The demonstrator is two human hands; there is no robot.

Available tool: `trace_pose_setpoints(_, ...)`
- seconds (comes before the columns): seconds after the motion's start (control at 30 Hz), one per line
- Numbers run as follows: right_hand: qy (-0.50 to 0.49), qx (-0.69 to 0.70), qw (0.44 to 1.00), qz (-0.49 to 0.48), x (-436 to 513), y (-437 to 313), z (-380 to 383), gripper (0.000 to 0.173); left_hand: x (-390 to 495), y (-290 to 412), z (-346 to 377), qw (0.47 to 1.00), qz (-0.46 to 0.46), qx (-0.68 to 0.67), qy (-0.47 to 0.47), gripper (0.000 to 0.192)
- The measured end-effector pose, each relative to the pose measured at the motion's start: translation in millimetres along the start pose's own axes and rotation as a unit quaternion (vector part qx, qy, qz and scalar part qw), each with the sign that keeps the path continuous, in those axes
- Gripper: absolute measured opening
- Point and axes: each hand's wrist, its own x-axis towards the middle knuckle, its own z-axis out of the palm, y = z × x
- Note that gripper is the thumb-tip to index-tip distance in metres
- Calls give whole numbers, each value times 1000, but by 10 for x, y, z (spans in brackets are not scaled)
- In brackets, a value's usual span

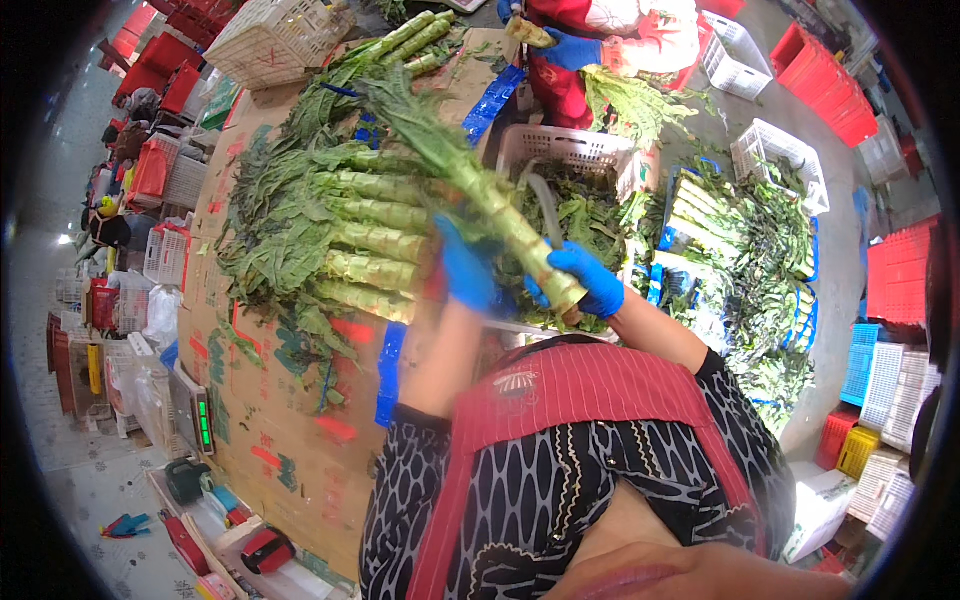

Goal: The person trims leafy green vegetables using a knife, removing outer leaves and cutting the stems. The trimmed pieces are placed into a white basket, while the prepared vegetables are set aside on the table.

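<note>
A leafy celtuce stalk slants across the middle of the view, its cut butt toward me and its leaves pointing away. My right hand, in a blue glove, grips it near the butt. From the same hand rises a curved grey knife blade, with what looks like its handle end below the fist. My left hand, also blue-gloved, is motion-blurred to the left of the stalk; whether its fingers hold anything is unclear. Close by it, several celtuce stalks lie side by side on the cardboard-covered table.
A white plastic crate of stripped leaves stands before me. Across from it, a co-worker's blue-gloved hand holds another stalk. Taped celtuce bundles and loose leaves lie at right. A scale display and tape dispenser are at lower left.
</note>
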Motion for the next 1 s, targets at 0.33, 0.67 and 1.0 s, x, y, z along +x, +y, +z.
trace_pose_setpoints(0.33,13,-536,843,-48,-130,-130,372,85,283,9,-152,985,163,13,54,63)
trace_pose_setpoints(0.67,-112,23,993,19,30,88,226,78,-230,-125,-322,975,45,-208,-60,62)
trace_pose_setpoints(1.0,10,-587,807,-72,-39,167,340,79,333,-116,-862,973,35,-208,-89,35)
